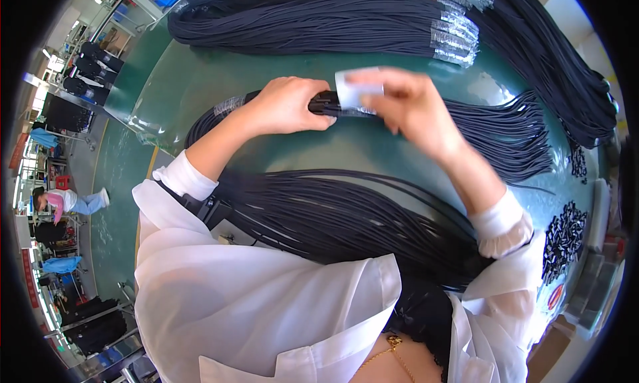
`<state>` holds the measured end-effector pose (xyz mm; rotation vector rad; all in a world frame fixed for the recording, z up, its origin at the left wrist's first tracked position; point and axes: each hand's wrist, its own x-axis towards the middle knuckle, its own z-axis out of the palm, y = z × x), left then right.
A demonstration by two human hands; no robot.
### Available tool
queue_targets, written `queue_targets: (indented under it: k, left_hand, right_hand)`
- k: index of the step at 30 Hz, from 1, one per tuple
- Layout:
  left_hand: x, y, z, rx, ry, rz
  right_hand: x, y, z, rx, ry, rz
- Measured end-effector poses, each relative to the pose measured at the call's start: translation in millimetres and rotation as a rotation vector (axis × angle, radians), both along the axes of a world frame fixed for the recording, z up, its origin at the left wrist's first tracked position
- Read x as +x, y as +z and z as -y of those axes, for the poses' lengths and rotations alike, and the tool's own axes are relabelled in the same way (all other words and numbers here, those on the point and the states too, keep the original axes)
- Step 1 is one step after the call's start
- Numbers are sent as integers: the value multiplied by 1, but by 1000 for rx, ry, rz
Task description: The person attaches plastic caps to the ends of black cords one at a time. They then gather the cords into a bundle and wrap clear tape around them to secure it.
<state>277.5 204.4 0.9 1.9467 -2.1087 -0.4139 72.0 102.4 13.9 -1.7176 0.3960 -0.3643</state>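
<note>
My left hand (287,104) is closed round a bundle of black cables (492,126) that lies across the green table. Just to its right, my right hand (416,113) pinches a small whitish roll (351,90), which looks like clear wrapping film and is smeared by motion. The roll is against the upper side of the bundle. Shiny clear film shows on the bundle under the right fingers, and another band of film (229,105) is round it left of my left hand. The loose cable ends fan out to the right.
Large film-bound cable bundles (313,20) lie at the back, another (546,56) at the far right. More black cables (346,210) lie near my body. A pile of small black parts (564,240) is at the right edge. A person (63,202) is in the aisle to the left.
</note>
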Motion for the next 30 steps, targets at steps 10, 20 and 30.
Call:
queue_targets:
  k: [10, 20, 30]
  left_hand:
    - [5, 36, 22, 97, 65, -263]
    - [-18, 3, -23, -30, -200, 138]
    - [-17, -4, -4, -128, -51, 100]
  right_hand:
    - [-18, -36, -2, 139, 86, -213]
    - [-43, 16, 6, -305, 19, -307]
    - [15, -6, 25, 131, -67, 40]
